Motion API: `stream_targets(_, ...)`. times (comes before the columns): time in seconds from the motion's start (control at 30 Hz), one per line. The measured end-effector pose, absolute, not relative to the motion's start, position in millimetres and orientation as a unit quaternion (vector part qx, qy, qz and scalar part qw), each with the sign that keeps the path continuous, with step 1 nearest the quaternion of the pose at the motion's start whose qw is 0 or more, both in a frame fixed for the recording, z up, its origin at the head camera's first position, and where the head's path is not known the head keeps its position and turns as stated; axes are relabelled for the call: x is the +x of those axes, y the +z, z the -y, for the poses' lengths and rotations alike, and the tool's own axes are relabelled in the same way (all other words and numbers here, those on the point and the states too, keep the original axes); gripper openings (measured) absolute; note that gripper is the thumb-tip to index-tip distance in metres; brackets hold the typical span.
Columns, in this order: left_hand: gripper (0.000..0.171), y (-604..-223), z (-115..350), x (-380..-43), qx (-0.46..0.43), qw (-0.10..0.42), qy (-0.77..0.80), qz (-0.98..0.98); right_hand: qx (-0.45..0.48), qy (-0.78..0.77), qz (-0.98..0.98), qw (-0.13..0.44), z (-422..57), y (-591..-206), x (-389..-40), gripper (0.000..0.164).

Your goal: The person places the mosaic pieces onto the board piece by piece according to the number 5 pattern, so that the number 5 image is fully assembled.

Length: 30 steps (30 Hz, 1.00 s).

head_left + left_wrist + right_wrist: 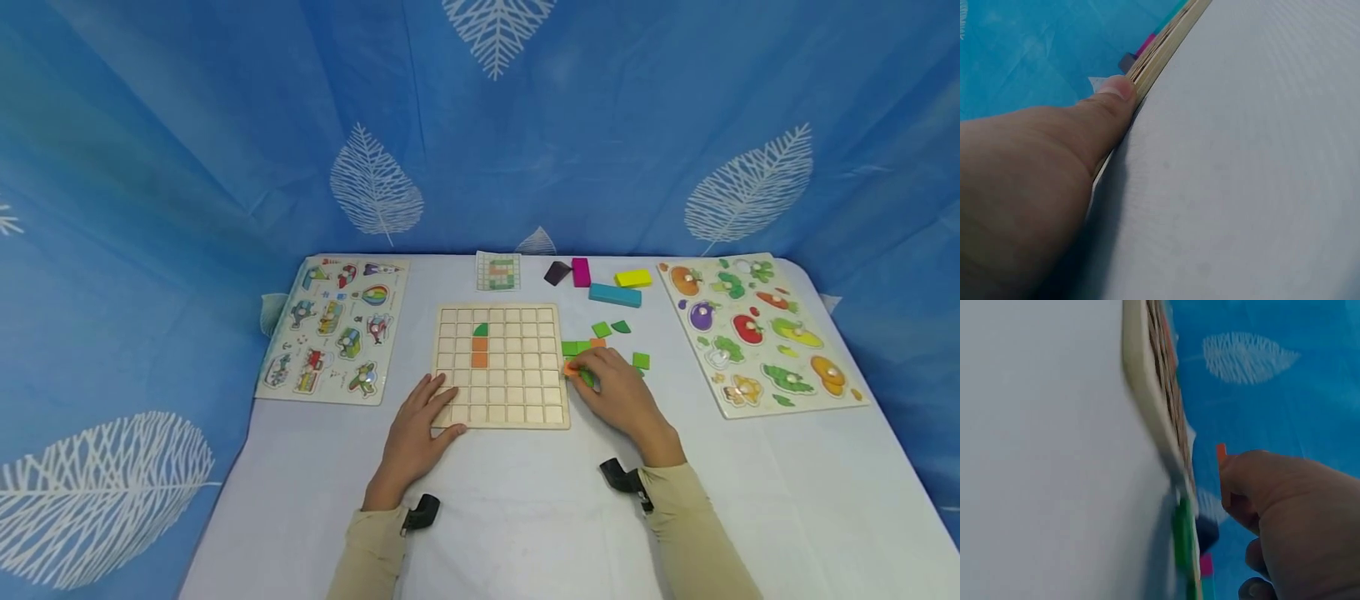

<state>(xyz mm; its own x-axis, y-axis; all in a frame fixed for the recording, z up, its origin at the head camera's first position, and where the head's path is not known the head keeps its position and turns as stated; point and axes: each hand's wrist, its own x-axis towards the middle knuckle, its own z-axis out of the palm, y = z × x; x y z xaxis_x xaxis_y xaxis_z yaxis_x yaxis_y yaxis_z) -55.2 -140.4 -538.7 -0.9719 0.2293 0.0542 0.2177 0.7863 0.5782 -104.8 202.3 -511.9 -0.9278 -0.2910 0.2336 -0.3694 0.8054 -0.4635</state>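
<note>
Resting at the near left corner of the board point(512, 375), the left hand point(415, 437) is recorded in the head view with fingers spread and thumb set apart along the near edge. By the right hand point(618, 396), an orange tile point(570, 367) is pinched just beside the board's right edge; most of the board thus lies between the two hands. On it, one green quarter-round point(481, 330) and two orange squares point(479, 360) are set in one column. Green tiles point(641, 360) are found scattered near the right hand. A pattern card point(498, 272) is placed behind the board, and four blocks point(615, 295) are grouped to its right. The board is flanked by a vehicle puzzle point(345, 371) and a vegetable puzzle point(761, 354).

In the left wrist view, the thumb is seen placed against the board's edge; how the other fingers lie cannot be told from this side.

In the right wrist view, the orange tile is shown gripped between thumb and forefinger, apart from the board. Green pieces, blurred, are noted by the board's edge.
</note>
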Motion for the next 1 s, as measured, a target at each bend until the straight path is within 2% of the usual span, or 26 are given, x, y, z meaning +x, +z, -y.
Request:
stream_targets(0.47,0.066,-536.4,139.6,-56.1,0.116,0.015,0.305,-0.945,0.27,0.206,0.941,0.021,-118.0,-510.3,-146.1,0.014)
stream_targets(0.73,0.066,-536.5,140.9,-55.7,0.118,0.013,0.306,-0.945,0.267,0.202,0.942,-0.005,-100.3,-511.5,-153.9,0.017)
stream_targets(1.0,0.066,-537.3,141.3,-55.9,0.118,0.012,0.302,-0.946,0.26,0.2,0.945,-0.002,-100.6,-512.4,-150.7,0.014)
